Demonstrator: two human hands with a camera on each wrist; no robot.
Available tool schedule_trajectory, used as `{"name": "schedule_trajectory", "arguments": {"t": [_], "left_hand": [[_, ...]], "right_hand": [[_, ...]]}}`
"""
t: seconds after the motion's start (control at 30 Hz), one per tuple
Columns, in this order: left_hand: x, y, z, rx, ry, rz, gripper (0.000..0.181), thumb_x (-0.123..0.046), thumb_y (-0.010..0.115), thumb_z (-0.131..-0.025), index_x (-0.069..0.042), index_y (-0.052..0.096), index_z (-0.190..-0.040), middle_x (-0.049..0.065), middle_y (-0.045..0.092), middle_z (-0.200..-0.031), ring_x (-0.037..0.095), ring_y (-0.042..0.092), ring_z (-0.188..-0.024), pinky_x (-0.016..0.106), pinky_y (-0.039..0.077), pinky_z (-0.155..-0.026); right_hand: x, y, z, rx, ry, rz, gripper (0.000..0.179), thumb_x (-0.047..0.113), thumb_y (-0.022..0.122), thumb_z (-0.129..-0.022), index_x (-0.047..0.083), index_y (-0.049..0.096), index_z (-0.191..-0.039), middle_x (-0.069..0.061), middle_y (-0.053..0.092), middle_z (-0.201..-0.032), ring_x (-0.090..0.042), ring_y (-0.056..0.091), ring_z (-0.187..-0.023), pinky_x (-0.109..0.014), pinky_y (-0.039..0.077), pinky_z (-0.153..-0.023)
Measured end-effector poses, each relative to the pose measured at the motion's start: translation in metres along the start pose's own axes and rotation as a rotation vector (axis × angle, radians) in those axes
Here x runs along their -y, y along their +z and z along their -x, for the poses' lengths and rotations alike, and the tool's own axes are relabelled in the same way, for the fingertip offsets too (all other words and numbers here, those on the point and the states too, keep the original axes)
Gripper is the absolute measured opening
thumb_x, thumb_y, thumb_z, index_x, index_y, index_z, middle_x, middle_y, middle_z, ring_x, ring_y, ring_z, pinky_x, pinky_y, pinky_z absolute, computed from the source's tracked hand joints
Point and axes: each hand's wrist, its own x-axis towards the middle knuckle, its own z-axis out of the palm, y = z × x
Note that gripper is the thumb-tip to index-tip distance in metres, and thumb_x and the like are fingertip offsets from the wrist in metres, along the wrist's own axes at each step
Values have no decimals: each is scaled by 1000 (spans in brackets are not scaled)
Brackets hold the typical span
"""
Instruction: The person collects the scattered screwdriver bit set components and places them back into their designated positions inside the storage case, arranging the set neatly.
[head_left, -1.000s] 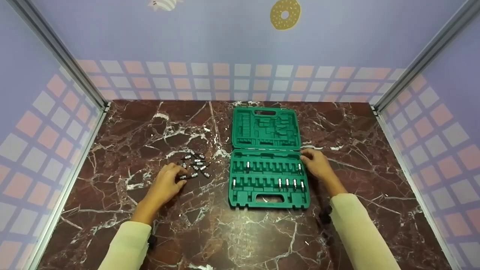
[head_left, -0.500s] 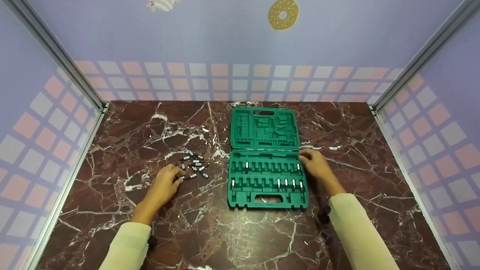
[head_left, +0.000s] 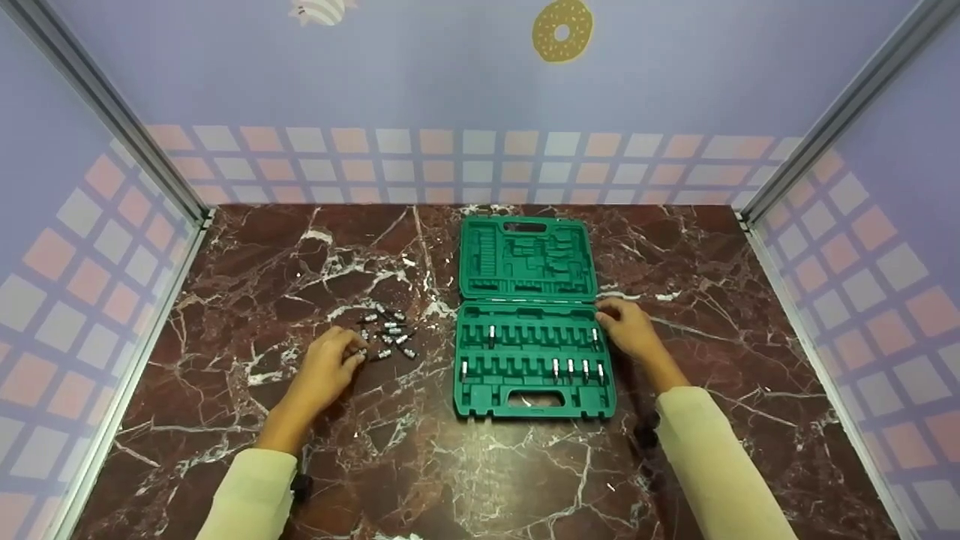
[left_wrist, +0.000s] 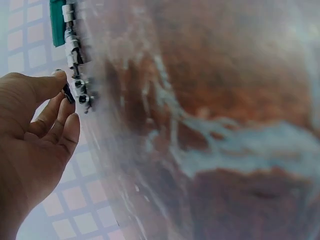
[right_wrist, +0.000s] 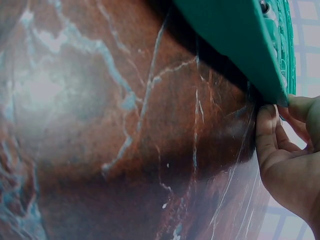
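My left hand [head_left: 328, 367] pinches a small bit socket [left_wrist: 69, 93] between thumb and fingertips, its dark end showing in the left wrist view. Just beyond those fingers lies a loose pile of bit sockets [head_left: 393, 328], silver with black ends. To the right, a green plastic socket case [head_left: 499, 411] lies open and flat, lid away from me. Several bit sockets stand in its slots: one bit socket [head_left: 492, 337] in the back row, others at both ends of the front row. My right hand [head_left: 631, 330] grips the case's right edge near the hinge, thumb and fingers at its corner.
The case sits on a dark red marbled tabletop [head_left: 450, 465]. Purple panels with pink and white squares enclose it: a back wall [head_left: 450, 90], a left wall [head_left: 82, 247] and a right wall [head_left: 870, 247].
My left hand has drawn slightly back and left from the pile with a bit socket in its fingertips. The right hand keeps its place at the case, and the whole view has shifted a little.
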Motion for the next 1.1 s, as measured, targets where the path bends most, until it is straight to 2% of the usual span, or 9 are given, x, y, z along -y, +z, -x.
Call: {"name": "schedule_trajectory", "arguments": {"t": [0.4,0.63,0.9,1.1], "left_hand": [[-17,-3,-3,3,-46,89,15,6,78,-84,1,71,-97,11,67,-90,24,66,-81,42,59,-77],[-29,2,-10,-21,-6,120,16,7,80,-81,1,72,-93,10,67,-86,22,66,-77,35,59,-71],[-46,13,-22,-27,34,208,16,8,80,-79,0,71,-90,9,69,-84,18,65,-73,29,59,-67],[-60,20,-30,-14,64,238,16,7,80,-80,-1,70,-90,12,69,-84,23,67,-73,33,59,-67]], "right_hand": [[3,1,2,-5,26,-13,30,9,57,-105,-5,63,-131,-28,65,-130,-42,62,-117,-57,50,-100],[3,1,1,1,20,18,31,11,57,-106,-5,63,-131,-28,65,-129,-43,63,-116,-58,51,-99],[3,0,0,-10,19,13,30,10,57,-105,-5,63,-131,-28,65,-129,-44,62,-117,-58,50,-100],[3,1,1,-9,36,3,30,10,57,-105,-5,64,-130,-28,65,-129,-43,62,-117,-57,50,-101]]}}
